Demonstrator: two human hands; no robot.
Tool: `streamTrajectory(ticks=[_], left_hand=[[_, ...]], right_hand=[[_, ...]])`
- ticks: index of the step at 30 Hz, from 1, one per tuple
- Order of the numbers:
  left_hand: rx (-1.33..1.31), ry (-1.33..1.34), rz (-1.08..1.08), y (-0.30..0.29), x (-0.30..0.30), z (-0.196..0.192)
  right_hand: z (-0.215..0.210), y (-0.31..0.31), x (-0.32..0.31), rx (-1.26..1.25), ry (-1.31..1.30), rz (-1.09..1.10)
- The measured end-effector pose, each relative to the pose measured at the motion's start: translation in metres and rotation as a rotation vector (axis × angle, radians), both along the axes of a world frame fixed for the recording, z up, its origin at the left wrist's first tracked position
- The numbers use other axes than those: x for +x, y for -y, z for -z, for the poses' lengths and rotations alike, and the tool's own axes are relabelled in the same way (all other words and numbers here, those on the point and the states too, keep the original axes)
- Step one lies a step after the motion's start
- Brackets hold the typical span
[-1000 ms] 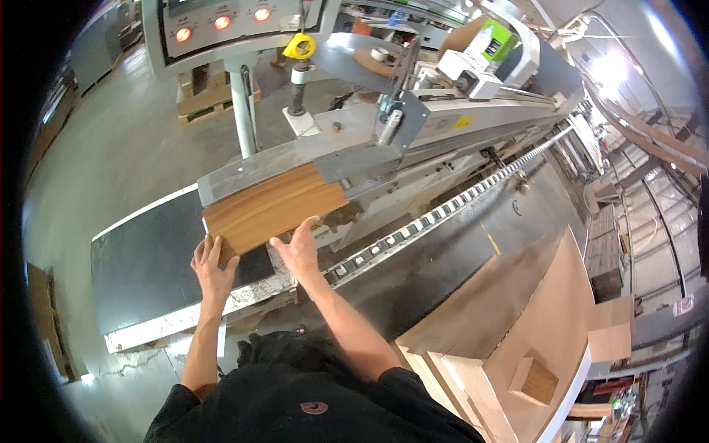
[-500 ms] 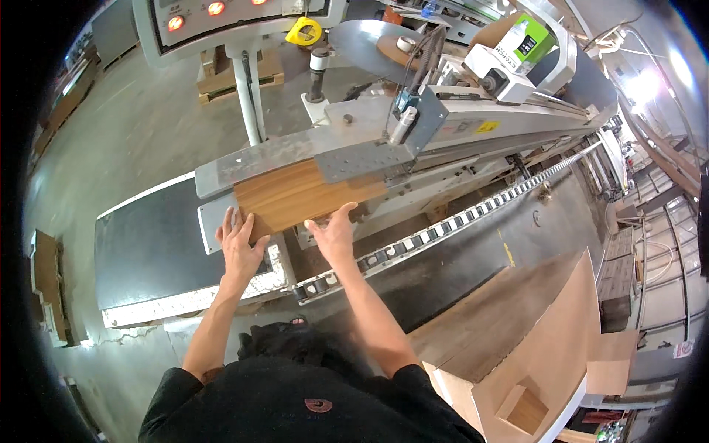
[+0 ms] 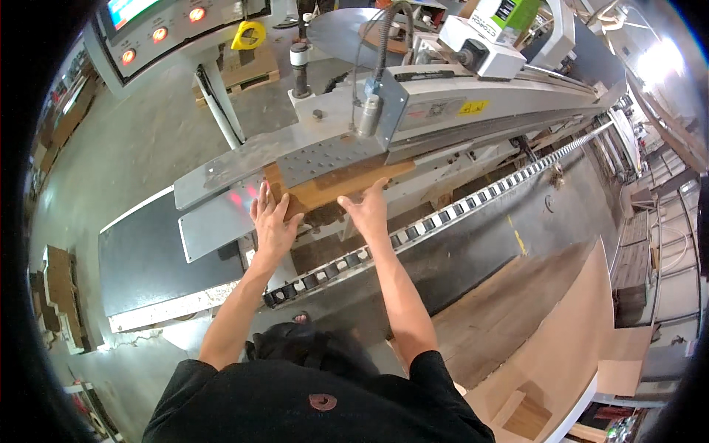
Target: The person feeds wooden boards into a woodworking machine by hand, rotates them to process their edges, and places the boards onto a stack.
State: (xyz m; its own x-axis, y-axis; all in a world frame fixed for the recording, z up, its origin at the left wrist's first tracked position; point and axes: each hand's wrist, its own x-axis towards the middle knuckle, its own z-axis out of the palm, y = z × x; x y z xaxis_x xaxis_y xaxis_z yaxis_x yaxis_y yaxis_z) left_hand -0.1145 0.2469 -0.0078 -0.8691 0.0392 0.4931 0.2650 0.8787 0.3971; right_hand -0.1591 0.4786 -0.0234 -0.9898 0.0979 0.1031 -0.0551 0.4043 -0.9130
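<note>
A wood-grain board (image 3: 314, 196) lies on the metal bed of a long machine, its far part covered by a perforated grey plate (image 3: 325, 161). My left hand (image 3: 273, 225) rests on the board's left end, fingers stretched out and spread. At the near edge, toward the right end, my right hand (image 3: 367, 210) touches the board with thumb and fingers apart. A bare metal plate (image 3: 214, 227) sticks out left of the board, with red light spots beside my left fingertips.
A chain conveyor track (image 3: 413, 235) runs off to the far right. Below left is a dark-topped table (image 3: 170, 255). A control panel (image 3: 170, 37) with lit buttons and a yellow tape measure (image 3: 249, 35) stand beyond. Large cardboard (image 3: 569, 340) is at the near right.
Both my hands and the board have moved right along the machine. More of the board is under the perforated plate, and more of the left metal plate shows. The view has shifted slightly.
</note>
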Motion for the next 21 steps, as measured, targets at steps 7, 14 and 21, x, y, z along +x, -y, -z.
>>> streamTrajectory(ticks=[7,14,21], left_hand=[[-0.016,-0.047,-0.009,-0.056,-0.028,0.001],[0.045,0.064,0.061,-0.106,-0.068,0.006],[0.067,0.025,0.477,-0.129,-0.032,-0.016]], right_hand=[[-0.039,-0.039,0.070,0.135,-0.217,0.220],[-0.041,-0.141,0.268,-0.148,-0.192,0.746],[-0.001,-0.313,0.592,0.308,-0.245,1.831]])
